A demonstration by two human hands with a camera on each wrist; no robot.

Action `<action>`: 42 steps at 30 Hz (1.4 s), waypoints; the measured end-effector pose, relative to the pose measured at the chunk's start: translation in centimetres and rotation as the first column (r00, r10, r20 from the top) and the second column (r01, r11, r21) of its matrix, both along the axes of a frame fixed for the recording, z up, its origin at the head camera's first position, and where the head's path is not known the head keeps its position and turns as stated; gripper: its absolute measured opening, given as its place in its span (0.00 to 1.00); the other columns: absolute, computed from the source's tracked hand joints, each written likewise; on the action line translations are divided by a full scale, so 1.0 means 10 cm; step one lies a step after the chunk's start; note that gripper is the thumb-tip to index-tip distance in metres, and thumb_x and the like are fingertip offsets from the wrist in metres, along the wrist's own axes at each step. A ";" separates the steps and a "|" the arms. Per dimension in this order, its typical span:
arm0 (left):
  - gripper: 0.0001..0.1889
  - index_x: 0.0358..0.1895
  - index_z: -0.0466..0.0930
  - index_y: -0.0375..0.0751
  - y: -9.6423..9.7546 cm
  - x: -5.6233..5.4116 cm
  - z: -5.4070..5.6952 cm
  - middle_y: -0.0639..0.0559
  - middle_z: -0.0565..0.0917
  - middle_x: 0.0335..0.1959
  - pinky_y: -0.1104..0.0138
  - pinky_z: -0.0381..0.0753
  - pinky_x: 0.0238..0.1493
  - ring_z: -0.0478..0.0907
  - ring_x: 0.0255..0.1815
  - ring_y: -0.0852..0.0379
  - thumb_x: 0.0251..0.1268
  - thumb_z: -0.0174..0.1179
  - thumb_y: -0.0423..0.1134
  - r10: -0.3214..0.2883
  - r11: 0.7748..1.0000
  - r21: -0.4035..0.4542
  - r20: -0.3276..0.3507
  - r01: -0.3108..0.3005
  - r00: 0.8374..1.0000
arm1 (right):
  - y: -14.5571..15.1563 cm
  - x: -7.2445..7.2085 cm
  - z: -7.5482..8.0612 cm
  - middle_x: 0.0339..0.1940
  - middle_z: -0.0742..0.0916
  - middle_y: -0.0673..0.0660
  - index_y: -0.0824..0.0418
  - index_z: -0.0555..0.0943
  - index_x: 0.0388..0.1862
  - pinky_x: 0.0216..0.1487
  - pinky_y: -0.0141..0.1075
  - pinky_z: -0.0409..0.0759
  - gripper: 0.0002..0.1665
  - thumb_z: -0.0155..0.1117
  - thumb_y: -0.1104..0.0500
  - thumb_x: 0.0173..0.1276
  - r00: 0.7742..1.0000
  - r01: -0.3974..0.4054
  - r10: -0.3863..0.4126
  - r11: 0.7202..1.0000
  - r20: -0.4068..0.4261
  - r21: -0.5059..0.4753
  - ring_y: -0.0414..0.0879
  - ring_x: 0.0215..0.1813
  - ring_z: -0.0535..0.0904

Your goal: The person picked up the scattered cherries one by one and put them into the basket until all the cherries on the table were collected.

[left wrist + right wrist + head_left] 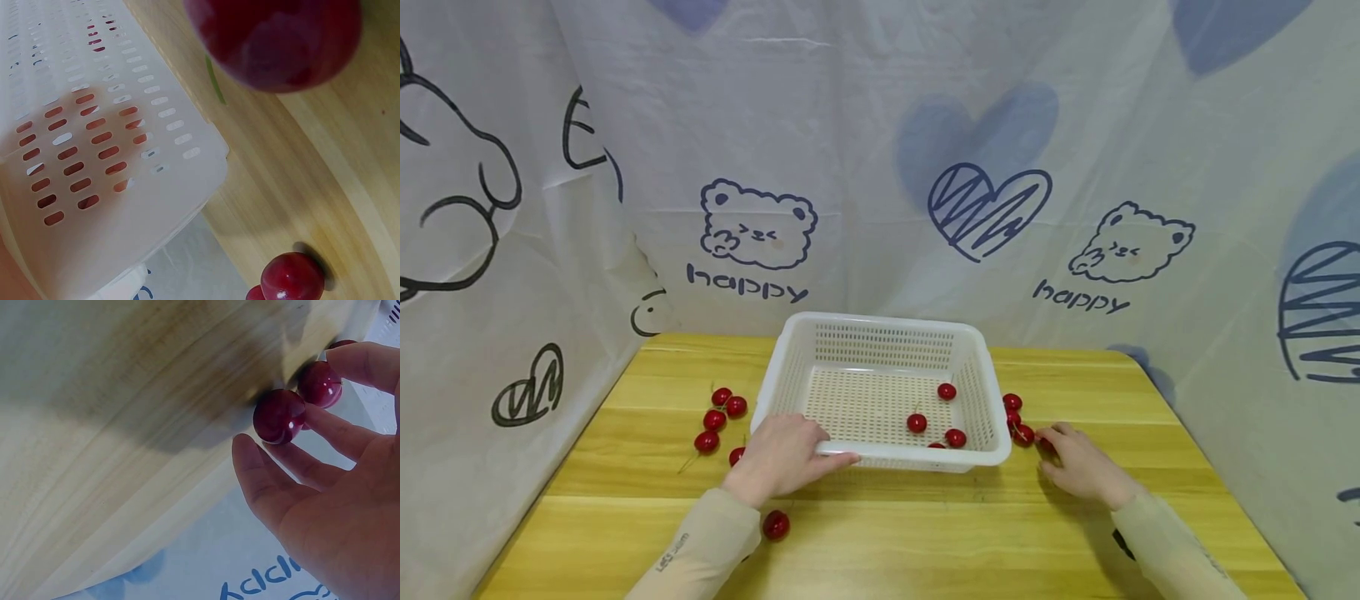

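Observation:
A white perforated plastic basket (880, 454) stands on the table, with several red cherries (917, 423) inside. My left hand (782, 458) grips its front left rim, and the fingers show through the holes of the basket wall (181, 181) in the left wrist view. Just right of the basket, my right hand (1086, 467) reaches to a cherry (279, 417). Its fingertips touch that cherry, while the thumb stands apart from it. Beside it sits another cherry (320, 384), part of a small group against the basket's right side.
Left of the basket lie several more cherries (714, 420), some with stems. One single cherry (776, 525) sits near my left sleeve. The wooden table (917, 542) backs onto a white printed cloth (865, 250), with more cloth along both sides.

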State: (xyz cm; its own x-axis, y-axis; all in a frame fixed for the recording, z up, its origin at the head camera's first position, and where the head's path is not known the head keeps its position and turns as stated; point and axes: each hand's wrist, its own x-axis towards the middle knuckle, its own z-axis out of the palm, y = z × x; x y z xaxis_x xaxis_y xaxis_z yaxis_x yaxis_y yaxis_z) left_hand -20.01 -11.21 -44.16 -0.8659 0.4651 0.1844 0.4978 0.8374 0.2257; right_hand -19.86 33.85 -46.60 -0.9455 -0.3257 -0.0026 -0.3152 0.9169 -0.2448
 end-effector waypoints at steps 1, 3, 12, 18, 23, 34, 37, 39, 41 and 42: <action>0.29 0.17 0.76 0.58 0.00 0.00 0.00 0.64 0.65 0.08 0.71 0.59 0.17 0.59 0.12 0.66 0.63 0.51 0.76 0.001 1.000 -0.003 0.001 -0.001 1.000 | 0.00 0.00 -0.01 0.53 0.82 0.68 0.72 0.77 0.59 0.55 0.58 0.79 0.26 0.69 0.61 0.65 1.000 -0.001 0.001 1.000 0.000 0.000 0.64 0.52 0.80; 0.29 0.17 0.76 0.58 0.00 0.00 0.00 0.65 0.66 0.08 0.71 0.59 0.17 0.59 0.12 0.66 0.63 0.52 0.76 0.002 1.000 -0.003 0.001 -0.002 1.000 | 0.01 -0.01 -0.02 0.51 0.82 0.66 0.72 0.78 0.58 0.53 0.56 0.80 0.25 0.69 0.61 0.65 1.000 -0.002 0.002 1.000 0.004 -0.005 0.61 0.50 0.80; 0.28 0.16 0.75 0.59 0.00 0.00 0.00 0.65 0.64 0.08 0.71 0.58 0.17 0.58 0.12 0.67 0.63 0.53 0.75 0.002 1.000 -0.005 0.002 -0.002 1.000 | 0.03 -0.01 -0.02 0.45 0.81 0.62 0.70 0.79 0.55 0.46 0.49 0.80 0.23 0.70 0.62 0.63 1.000 -0.003 0.003 1.000 0.014 -0.022 0.51 0.43 0.77; 0.28 0.16 0.74 0.59 0.00 -0.01 0.01 0.65 0.64 0.08 0.71 0.58 0.17 0.58 0.13 0.66 0.63 0.53 0.75 0.004 1.000 -0.009 0.004 -0.004 1.000 | 0.03 -0.01 -0.01 0.41 0.80 0.59 0.68 0.80 0.52 0.41 0.43 0.77 0.20 0.71 0.63 0.62 1.000 0.001 -0.001 1.000 0.015 -0.022 0.46 0.39 0.73; 0.28 0.16 0.75 0.59 0.00 -0.01 0.01 0.65 0.64 0.08 0.71 0.58 0.17 0.57 0.12 0.66 0.63 0.53 0.75 0.001 1.000 -0.013 -0.005 -0.001 1.000 | 0.04 0.00 -0.03 0.38 0.78 0.55 0.65 0.80 0.47 0.37 0.38 0.73 0.15 0.71 0.63 0.62 1.000 -0.001 0.001 1.000 0.018 -0.016 0.43 0.36 0.70; 0.28 0.17 0.77 0.58 0.00 -0.01 0.00 0.65 0.63 0.08 0.71 0.58 0.17 0.57 0.12 0.67 0.63 0.53 0.74 -0.001 1.000 -0.023 -0.010 0.001 1.000 | 0.05 0.03 -0.07 0.35 0.78 0.54 0.63 0.80 0.43 0.34 0.34 0.71 0.12 0.71 0.64 0.62 0.999 -0.033 0.033 0.999 0.002 -0.017 0.41 0.34 0.68; 0.28 0.20 0.81 0.58 0.00 0.00 0.00 0.65 0.64 0.08 0.71 0.59 0.17 0.58 0.12 0.66 0.63 0.53 0.75 0.002 1.000 -0.018 -0.010 -0.002 1.000 | 0.06 0.03 -0.07 0.35 0.78 0.54 0.64 0.80 0.44 0.33 0.33 0.71 0.13 0.71 0.65 0.61 0.999 -0.034 0.035 0.999 0.007 -0.022 0.41 0.34 0.68; 0.28 0.21 0.82 0.58 0.00 0.00 0.00 0.65 0.65 0.08 0.71 0.59 0.17 0.58 0.12 0.66 0.63 0.53 0.75 0.004 1.000 -0.017 -0.006 -0.004 1.000 | 0.06 0.03 -0.07 0.35 0.78 0.54 0.64 0.80 0.44 0.33 0.33 0.71 0.13 0.71 0.65 0.61 0.999 -0.035 0.035 0.999 0.009 -0.026 0.41 0.34 0.68; 0.28 0.22 0.82 0.58 0.00 0.00 0.00 0.65 0.65 0.08 0.71 0.59 0.17 0.58 0.12 0.66 0.63 0.52 0.75 0.004 1.000 -0.017 -0.006 -0.004 1.000 | 0.06 0.04 -0.07 0.35 0.78 0.54 0.64 0.80 0.43 0.34 0.33 0.71 0.13 0.71 0.65 0.61 0.999 -0.037 0.037 0.999 0.009 -0.026 0.41 0.34 0.68; 0.28 0.22 0.82 0.58 0.00 0.00 0.00 0.65 0.65 0.08 0.71 0.59 0.17 0.58 0.12 0.66 0.63 0.52 0.75 0.005 1.000 -0.018 -0.004 -0.005 1.000 | 0.06 0.04 -0.07 0.35 0.78 0.54 0.63 0.80 0.43 0.34 0.34 0.72 0.12 0.71 0.66 0.61 0.999 -0.037 0.037 0.999 0.010 -0.025 0.41 0.34 0.68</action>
